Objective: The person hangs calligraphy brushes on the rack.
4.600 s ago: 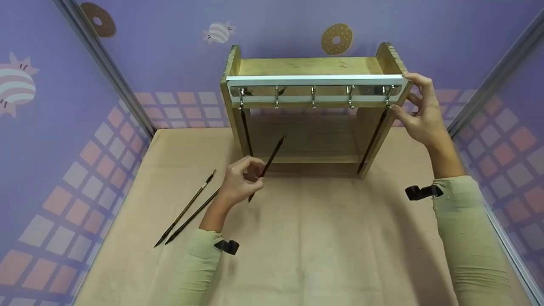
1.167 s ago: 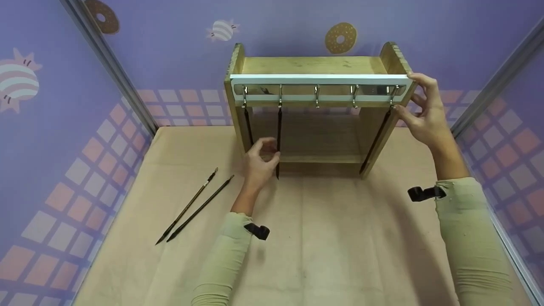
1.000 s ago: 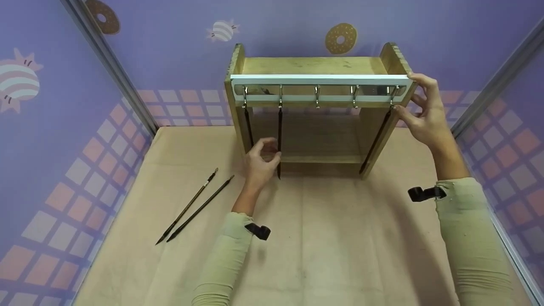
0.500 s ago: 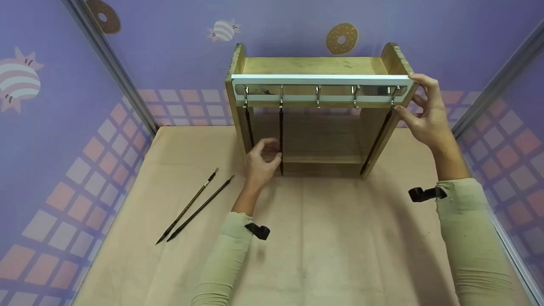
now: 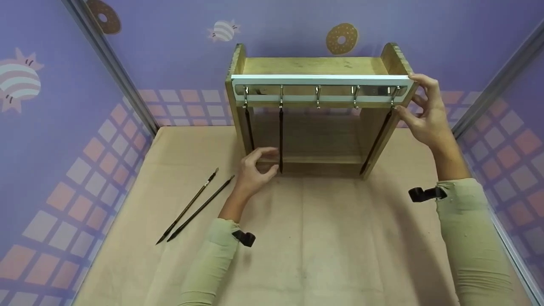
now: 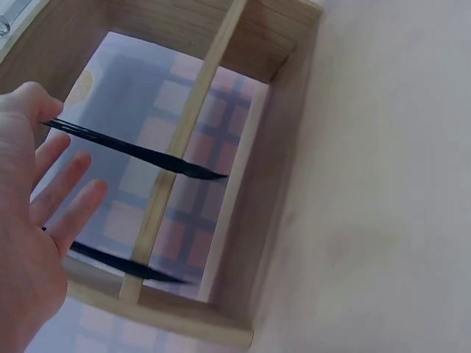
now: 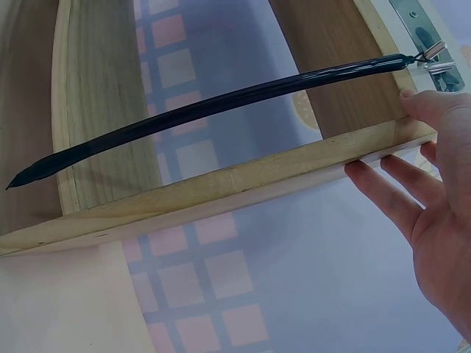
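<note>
Small three-sided booth, set up like a staged work area; what kind of building holds it cannot be told. Purple printed panels — a left wall point(image 5: 55, 80), a back wall point(image 5: 276, 17) and a right wall point(image 5: 510, 102) — close in on a surface covered with pale peach cloth point(image 5: 340, 238). Grey metal posts point(image 5: 111, 63) stand in the two back corners, like a panel frame. The prints are playful: doughnuts point(image 5: 342, 49), wrapped sweets point(image 5: 223, 31) and bands of pink and white squares point(image 5: 190, 96). A wooden shelf unit point(image 5: 314, 66) takes up much of the width between the posts, and small black devices point(image 5: 244, 238) sit at both sleeve cuffs point(image 5: 463, 190).
</note>
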Demonstrator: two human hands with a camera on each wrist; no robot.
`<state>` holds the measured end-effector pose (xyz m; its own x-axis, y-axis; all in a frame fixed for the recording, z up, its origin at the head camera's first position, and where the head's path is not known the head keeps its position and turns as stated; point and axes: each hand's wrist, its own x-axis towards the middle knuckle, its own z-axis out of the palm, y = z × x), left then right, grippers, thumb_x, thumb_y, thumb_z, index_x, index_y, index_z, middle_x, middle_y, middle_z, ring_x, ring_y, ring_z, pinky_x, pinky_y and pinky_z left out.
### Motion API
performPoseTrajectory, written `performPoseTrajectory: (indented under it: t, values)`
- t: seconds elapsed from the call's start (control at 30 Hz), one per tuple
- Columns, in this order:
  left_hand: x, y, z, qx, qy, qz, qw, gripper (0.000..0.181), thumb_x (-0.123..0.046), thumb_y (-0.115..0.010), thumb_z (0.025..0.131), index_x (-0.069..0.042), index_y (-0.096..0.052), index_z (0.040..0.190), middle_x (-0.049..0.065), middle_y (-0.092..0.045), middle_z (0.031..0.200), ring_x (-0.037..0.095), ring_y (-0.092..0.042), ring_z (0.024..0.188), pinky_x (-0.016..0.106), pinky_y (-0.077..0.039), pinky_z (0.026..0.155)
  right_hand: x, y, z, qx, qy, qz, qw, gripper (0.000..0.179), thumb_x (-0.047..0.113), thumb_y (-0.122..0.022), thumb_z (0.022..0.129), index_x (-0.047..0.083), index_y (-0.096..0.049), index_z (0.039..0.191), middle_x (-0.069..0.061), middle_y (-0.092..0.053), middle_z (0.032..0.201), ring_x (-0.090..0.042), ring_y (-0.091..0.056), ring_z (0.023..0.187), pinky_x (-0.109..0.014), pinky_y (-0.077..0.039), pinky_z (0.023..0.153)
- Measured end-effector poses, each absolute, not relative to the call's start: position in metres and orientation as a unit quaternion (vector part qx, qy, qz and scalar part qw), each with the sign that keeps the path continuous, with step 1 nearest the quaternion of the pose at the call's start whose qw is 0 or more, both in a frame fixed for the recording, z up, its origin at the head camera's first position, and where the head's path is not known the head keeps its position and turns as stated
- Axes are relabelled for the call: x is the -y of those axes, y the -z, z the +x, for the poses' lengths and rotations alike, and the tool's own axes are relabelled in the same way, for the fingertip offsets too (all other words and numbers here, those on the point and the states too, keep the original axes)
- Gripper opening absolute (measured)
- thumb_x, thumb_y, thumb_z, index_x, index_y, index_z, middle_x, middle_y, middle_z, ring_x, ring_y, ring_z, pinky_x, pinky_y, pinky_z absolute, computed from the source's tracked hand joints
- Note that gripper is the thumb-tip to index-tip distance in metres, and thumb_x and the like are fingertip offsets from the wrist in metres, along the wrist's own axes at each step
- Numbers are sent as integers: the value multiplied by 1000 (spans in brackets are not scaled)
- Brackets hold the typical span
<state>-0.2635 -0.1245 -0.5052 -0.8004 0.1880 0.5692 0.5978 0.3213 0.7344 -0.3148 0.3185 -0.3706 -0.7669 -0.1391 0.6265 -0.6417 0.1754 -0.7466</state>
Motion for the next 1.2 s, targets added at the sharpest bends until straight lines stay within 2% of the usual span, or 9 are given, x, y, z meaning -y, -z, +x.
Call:
performPoseTrajectory:
  t: [0.2,0.37,0.47,0.67,0.93,1.2]
  values:
    - [140,507,-258,798,490,-286,203,41,4,-84,95,1,-76,135,20,-81,128,37,-77,121,61,-63,101,-319,371,-315,729,-596,261,212,67,-16,-67,100,-4,-37,159,-4,-46,161,-18,-65,136,-14,-66,81]
    - [155,508,-253,806,479,-289,193,39,-3,-84,96,-1,-76,135,15,-83,128,34,-78,116,54,-64,92,-321,372,-315,746,-579,251,213,68,-15,-67,101,-2,-36,160,-2,-44,163,-19,-64,138,-13,-66,81]
    - [164,509,-250,813,480,-281,174,39,-2,-84,96,-2,-76,135,15,-84,125,37,-79,109,54,-65,84,-321,371,-315,756,-567,247,214,67,-12,-68,103,0,-36,161,-1,-44,163,-19,-64,140,-13,-65,80]
    - [187,511,-242,831,479,-254,123,45,-2,-85,94,-4,-76,138,18,-82,129,42,-79,114,60,-70,92,-320,370,-314,751,-576,248,207,66,-13,-66,103,0,-36,161,-1,-43,164,-17,-64,139,-13,-65,79]
    - [225,511,-237,887,380,-249,86,52,-14,-91,91,-9,-76,140,13,-81,128,38,-78,121,62,-68,98,-320,370,-315,738,-587,257,210,67,-16,-66,101,-2,-36,160,-2,-46,161,-15,-66,136,-13,-66,80]
    - [265,509,-228,918,331,-211,54,56,-20,-92,91,-16,-76,144,14,-79,141,41,-74,131,65,-65,102,-320,371,-315,752,-557,269,227,68,-16,-66,101,-3,-35,160,-3,-46,161,-16,-66,138,-12,-65,82]
